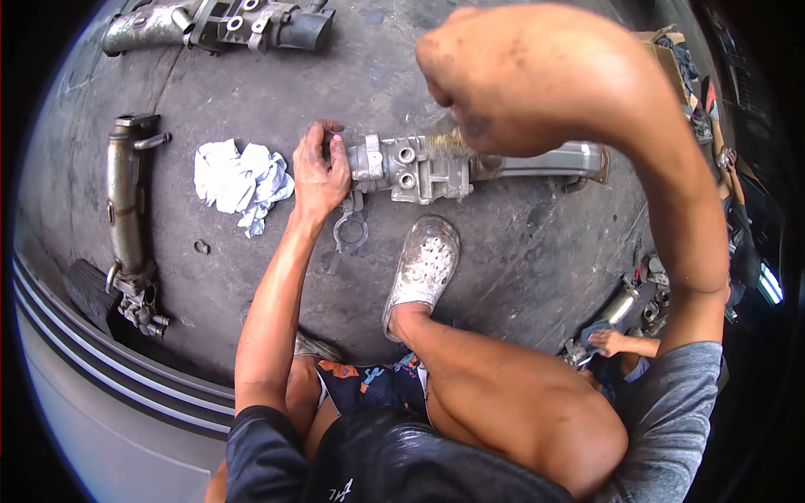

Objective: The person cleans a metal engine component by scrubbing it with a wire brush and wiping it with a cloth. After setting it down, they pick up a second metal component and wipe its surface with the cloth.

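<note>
A grey cast-metal engine part with a long pipe [429,178] lies across the concrete floor in front of me. My left hand [321,170] is closed around its left end. Above its right half is my right hand [499,88], curled into a fist. A brush with yellowish bristles [448,144] shows beneath that fist, the bristles against the top of the metal; its handle is hidden by the hand. Just below the left end lies a metal clamp ring [350,230]. Crumpled white cloth [239,178] sits left of my left hand.
A second metal pipe assembly [126,201] lies at the left, another engine part [243,23] at the top. A small ring [201,246] rests on the floor. My shoe [426,260] is close below the part. Another person's hand [605,340] works at the lower right.
</note>
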Demonstrator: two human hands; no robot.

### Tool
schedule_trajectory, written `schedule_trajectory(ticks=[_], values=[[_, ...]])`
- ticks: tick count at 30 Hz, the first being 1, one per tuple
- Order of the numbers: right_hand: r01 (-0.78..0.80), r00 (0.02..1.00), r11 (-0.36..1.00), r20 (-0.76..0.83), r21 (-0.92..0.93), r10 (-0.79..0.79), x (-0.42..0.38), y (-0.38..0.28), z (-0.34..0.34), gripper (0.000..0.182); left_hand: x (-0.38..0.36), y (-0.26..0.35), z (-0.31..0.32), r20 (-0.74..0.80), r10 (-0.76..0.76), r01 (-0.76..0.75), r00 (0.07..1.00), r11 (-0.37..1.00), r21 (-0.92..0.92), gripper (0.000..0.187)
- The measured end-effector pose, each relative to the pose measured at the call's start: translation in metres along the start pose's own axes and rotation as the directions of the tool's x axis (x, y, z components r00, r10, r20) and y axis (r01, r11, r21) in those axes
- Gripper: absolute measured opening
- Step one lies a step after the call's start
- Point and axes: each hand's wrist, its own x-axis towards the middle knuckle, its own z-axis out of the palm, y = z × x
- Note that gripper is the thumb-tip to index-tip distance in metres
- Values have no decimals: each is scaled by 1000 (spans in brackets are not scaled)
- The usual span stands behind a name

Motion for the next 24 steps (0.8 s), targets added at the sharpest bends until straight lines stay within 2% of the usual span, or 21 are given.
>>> schedule_trajectory(ticks=[2,8,10,12,13,14,15,17,19,20,21,23,24], values=[[-74,995,993,73,92,67,2,0,-20,17,-1,-3,-1,-6,2,-2,1000,1000,2,16],[-67,955,967,265,-247,134,30,-26,-27,19,-2,-2,0,-32,4,-5,999,1000,-15,17],[3,997,978,72,-211,12,18,-15,-20,19,-1,-3,-1,-30,39,-40,999,999,-16,17],[-10,994,999,-107,-39,6,0,-7,-14,19,-1,-6,1,-42,42,-42,998,999,0,17],[-109,994,992,-25,66,111,2,-15,-12,22,-1,-8,2,-51,43,-43,998,999,7,17],[-142,963,982,211,-124,166,18,-25,3,22,-2,-9,3,-51,45,-46,998,999,-5,17],[-123,959,984,241,-128,151,33,-17,45,22,-1,-10,3,-53,50,-50,997,999,-13,18],[-159,937,977,292,-140,194,38,-23,38,23,0,-5,-1,-37,44,-45,998,999,-29,19],[-249,949,964,174,-92,262,22,-22,17,22,0,-3,-2,-3,-4,4,1000,999,-47,20],[-240,953,961,157,-139,261,9,-25,2,22,-1,-6,-3,-5,13,-13,1000,998,-61,21],[-345,918,932,169,-111,360,-4,-32,-13,21,-3,-7,-3,2,1,0,1000,998,-60,21],[-324,942,946,96,14,321,-17,-28,-3,20,-1,-9,0,-7,-19,19,1000,997,-72,22],[-324,940,944,88,-64,329,-10,-26,29,19,-1,-9,1,-11,-20,19,1000,997,-80,22]])
